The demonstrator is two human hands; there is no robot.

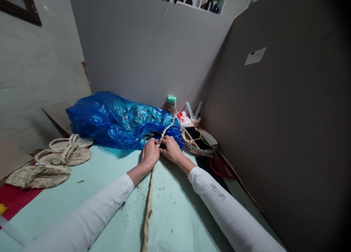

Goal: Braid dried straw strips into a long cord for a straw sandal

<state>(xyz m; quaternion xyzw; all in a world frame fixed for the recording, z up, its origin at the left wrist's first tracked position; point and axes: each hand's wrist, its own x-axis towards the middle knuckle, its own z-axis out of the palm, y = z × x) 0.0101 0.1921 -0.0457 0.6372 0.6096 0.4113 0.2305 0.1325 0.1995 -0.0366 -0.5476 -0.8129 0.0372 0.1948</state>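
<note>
A pale braided straw rope [148, 208] runs from the near table edge up through my two hands and on toward a jar with a green lid [170, 103] at the back. My left hand [150, 152] is closed around the rope, fingers curled. Close beside it, my right hand [170, 148] pinches the same rope, its fingertips partly hidden. Just beyond both hands lies a crumpled blue plastic bag [117, 118].
Woven straw sandals [65, 153] lie at the left on red cloth. To the right are a basket [189, 146] holding a phone [199, 137], and red-handled scissors [222, 168]. Grey partitions [148, 51] stand behind and at right. Small straw scraps dot the pale green tabletop [175, 215].
</note>
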